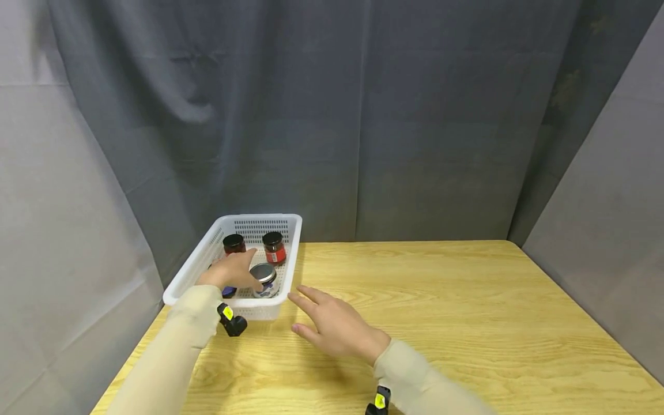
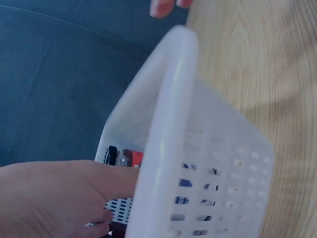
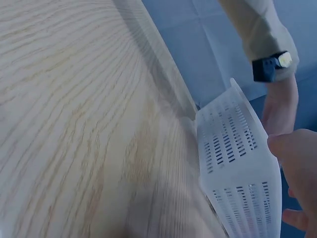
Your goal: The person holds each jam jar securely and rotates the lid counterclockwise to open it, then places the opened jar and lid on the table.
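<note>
Behind everything, a dark grey-blue curtain (image 1: 441, 144) flanked by paler cloth (image 1: 57, 230); underneath, a light wooden table (image 1: 441, 323) with wavy grain. Left hand (image 1: 231, 270) low over the near part of a white basket (image 1: 259, 312), forearm in a cream sleeve (image 1: 161, 357) slanting up from the bottom edge. Thumb and forefinger spread apart in a fork, facing the silver-lidded jar (image 1: 267, 276); other fingers mostly hidden. Cannot tell thumb contact with that jar from mere overlap. Right hand (image 1: 337, 323) above the table, just outside the basket's near right corner, back of the hand upward, fingers straight and parted, aimed left, holding nothing.

Silver-lidded jar inside the basket, near its front right corner: upright, lid facing up, long axis vertical, blue-and-white pattern on the side. Basket at the table's left, long axis seemingly running away from the person, veering slightly right. Farther back within it, a red-labelled jar (image 1: 275, 249) by the right wall, upright under a black lid; left of that, a dark jar (image 1: 234, 243), likewise upright. Beneath the left hand, a blue object (image 1: 229, 292), mostly covered. Between right hand and silver-lidded jar, the basket's perforated wall and raised rim in the way.
</note>
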`<state>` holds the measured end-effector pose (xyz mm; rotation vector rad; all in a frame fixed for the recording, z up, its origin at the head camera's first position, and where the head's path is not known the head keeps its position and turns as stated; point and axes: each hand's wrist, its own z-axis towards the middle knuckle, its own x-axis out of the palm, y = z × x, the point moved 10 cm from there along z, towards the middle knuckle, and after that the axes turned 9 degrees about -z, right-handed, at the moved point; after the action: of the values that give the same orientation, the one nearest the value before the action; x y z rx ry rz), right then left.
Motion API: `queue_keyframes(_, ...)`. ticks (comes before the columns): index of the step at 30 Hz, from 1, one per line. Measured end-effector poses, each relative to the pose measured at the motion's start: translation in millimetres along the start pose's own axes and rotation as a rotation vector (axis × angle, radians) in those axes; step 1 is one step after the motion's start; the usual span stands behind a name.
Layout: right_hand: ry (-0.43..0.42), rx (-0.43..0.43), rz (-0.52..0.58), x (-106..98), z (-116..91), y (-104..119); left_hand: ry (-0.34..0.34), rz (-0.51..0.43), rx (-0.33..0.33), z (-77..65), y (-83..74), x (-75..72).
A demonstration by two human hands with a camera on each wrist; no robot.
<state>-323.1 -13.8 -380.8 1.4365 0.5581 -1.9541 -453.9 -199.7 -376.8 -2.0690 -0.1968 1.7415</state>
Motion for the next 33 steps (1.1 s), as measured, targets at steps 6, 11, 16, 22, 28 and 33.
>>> queue_keyframes(6, -0.005, -0.016, -0.026, 5, 6, 9, 0.022, 0.014, -0.001, 11.4, -0.8, 0.7)
queue_keyframes(11, -0.005, -0.029, -0.046, 12, 10, 15, 0.072, 0.037, -0.019, 18.2, 2.9, 9.1)
queue_keyframes(16, -0.002, -0.031, -0.054, 17, 14, 19, 0.096, 0.070, -0.027, 23.2, 9.4, 15.6)
queue_keyframes(22, 0.004, -0.040, -0.056, 15, 15, 21, 0.091, 0.081, 0.004, 29.5, 10.2, 18.1)
queue_keyframes(28, 0.030, -0.065, -0.060, 15, 18, 23, 0.077, 0.074, 0.043, 30.7, 12.3, 23.1)
queue_keyframes(33, 0.039, -0.072, -0.051, 15, 17, 26, 0.050, 0.122, 0.068, 34.8, 15.5, 28.5)
